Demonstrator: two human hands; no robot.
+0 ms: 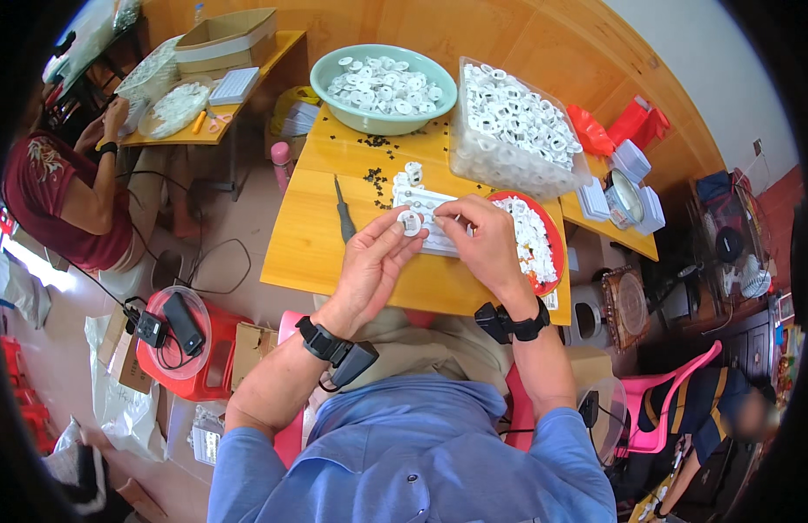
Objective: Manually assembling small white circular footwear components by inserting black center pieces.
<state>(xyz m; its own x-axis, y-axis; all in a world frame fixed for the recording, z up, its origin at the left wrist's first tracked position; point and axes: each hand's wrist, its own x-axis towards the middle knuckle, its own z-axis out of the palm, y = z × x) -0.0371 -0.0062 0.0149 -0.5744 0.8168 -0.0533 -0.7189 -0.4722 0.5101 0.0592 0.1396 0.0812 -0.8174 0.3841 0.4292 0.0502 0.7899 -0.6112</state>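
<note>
My left hand (369, 261) pinches a round white plastic part (411, 223) between thumb and fingertips, above the near side of the table (312, 253). Close beside it, my right hand (487, 244) has its thumb and forefinger pressed together; whatever they hold is too small to make out. Beneath both hands lies a white tray (432, 199) with small metallic round pieces on it, partly hidden by my fingers. A few white parts (412, 173) are stacked at the tray's far edge. To the left rests a screwdriver (344, 212) with a dark handle.
Small black pieces (378, 177) lie scattered behind the screwdriver. A green basin (382, 123) and a clear bin (508, 173), both full of white parts, stand at the back. A red-rimmed dish (558, 240) of small white pieces sits right. Another person (81, 187) works at the left table.
</note>
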